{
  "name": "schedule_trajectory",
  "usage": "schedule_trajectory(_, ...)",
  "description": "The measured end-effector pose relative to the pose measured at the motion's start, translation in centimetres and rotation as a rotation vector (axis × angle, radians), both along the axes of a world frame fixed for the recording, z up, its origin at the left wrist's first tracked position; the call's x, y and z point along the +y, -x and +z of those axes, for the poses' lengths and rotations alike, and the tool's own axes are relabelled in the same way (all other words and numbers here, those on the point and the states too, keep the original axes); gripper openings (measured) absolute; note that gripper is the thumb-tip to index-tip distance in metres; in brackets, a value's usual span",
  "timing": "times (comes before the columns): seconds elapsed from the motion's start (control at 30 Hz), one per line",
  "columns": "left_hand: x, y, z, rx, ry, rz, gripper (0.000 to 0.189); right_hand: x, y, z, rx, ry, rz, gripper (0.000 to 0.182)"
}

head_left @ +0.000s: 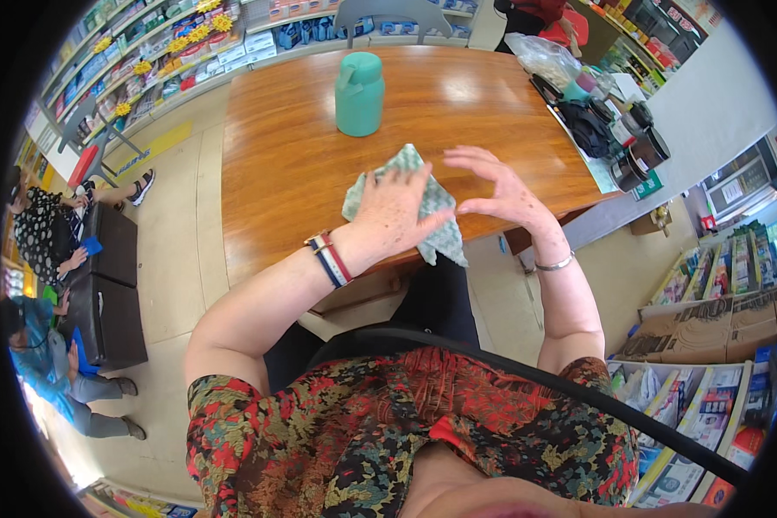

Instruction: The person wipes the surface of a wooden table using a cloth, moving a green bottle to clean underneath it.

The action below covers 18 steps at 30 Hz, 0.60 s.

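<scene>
A green-and-white patterned cloth (441,195) lies on the brown wooden table (278,188), one corner hanging over the near edge. My left hand (394,208), with a striped band at the wrist, rests on the cloth with its fingers spread. To the right, my right hand (502,191) is held near the cloth, fingers apart and nothing in it; its fingers are slightly blurred. A turquoise lidded flask (360,97) stands upright on the table beyond my left hand.
Jars (647,149), a black bag (586,128) and a plastic bag (544,58) crowd the table's right end. A grey chair (395,18) stands behind it. Two people sit at left beside dark boxes (113,317); another person stands at top right.
</scene>
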<state>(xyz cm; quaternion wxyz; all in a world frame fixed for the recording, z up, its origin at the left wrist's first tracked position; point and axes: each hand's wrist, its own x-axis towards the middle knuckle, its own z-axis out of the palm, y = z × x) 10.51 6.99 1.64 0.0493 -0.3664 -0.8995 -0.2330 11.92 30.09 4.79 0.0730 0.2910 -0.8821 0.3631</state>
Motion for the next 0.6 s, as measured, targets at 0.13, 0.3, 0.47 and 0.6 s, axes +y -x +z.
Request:
schedule_trajectory(0.13, -0.9, -0.7, -1.6, 0.208, 0.115, -0.049, 0.064, 2.3, 0.9, -1.4, -0.2, 0.254, -0.151, 0.042)
schedule_trajectory(0.3, -6.8, -0.9, -1.1, 0.148, 0.223, -0.033, 0.061, 3.3, 4.3, -2.6, -0.159, 0.327, -0.319, 0.038)
schedule_trajectory(0.47, -12.8, 0.8, 0.6, 0.012, 0.334, 0.303, 0.075, 2.1, 11.5, -4.1, -0.012, 0.184, -0.42, 0.04)
schedule_trajectory(0.6, -14.4, 5.6, -0.6, -0.029, 0.312, 0.404, 0.07, -2.8, 14.9, -2.8, 0.014, -0.001, -0.301, 0.09)
